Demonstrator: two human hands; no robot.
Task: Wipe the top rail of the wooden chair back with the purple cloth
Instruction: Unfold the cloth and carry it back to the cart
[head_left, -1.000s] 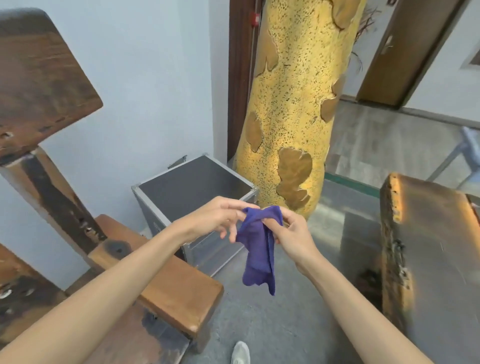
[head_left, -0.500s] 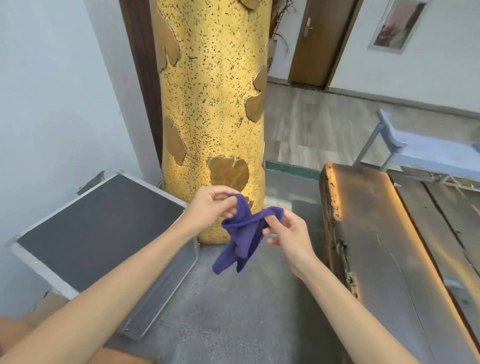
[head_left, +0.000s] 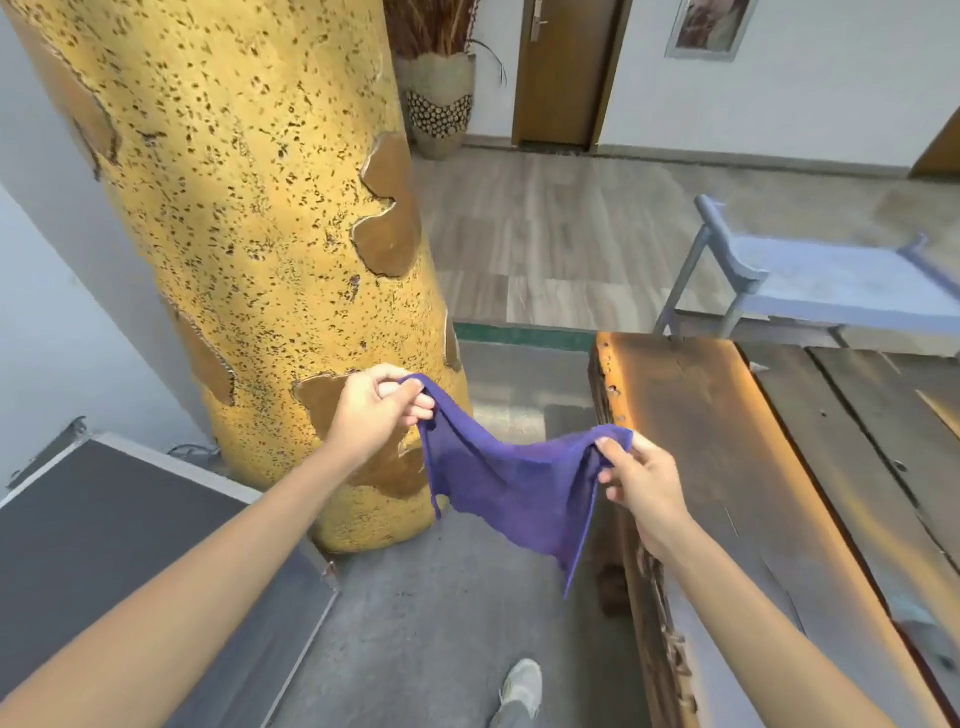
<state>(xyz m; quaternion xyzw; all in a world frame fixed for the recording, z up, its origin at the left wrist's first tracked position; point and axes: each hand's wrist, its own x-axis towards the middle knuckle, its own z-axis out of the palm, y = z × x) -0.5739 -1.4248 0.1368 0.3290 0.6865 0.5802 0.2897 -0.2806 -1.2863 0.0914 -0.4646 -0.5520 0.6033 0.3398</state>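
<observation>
The purple cloth hangs spread in the air between both hands, above the grey floor. My left hand pinches its upper left corner in front of the yellow pillar. My right hand pinches the upper right corner, beside the edge of the dark wooden table. The loose lower corner of the cloth droops to a point. The wooden chair is out of view.
A thick yellow speckled pillar stands ahead on the left. A black metal-edged case lies at lower left. A rough dark wooden table fills the right side. A pale blue chair stands beyond it. My shoe shows below.
The view has swung right, so the wooden chair at left has left the frame. My hands have pulled apart and the bunched cloth is now spread out between them.
</observation>
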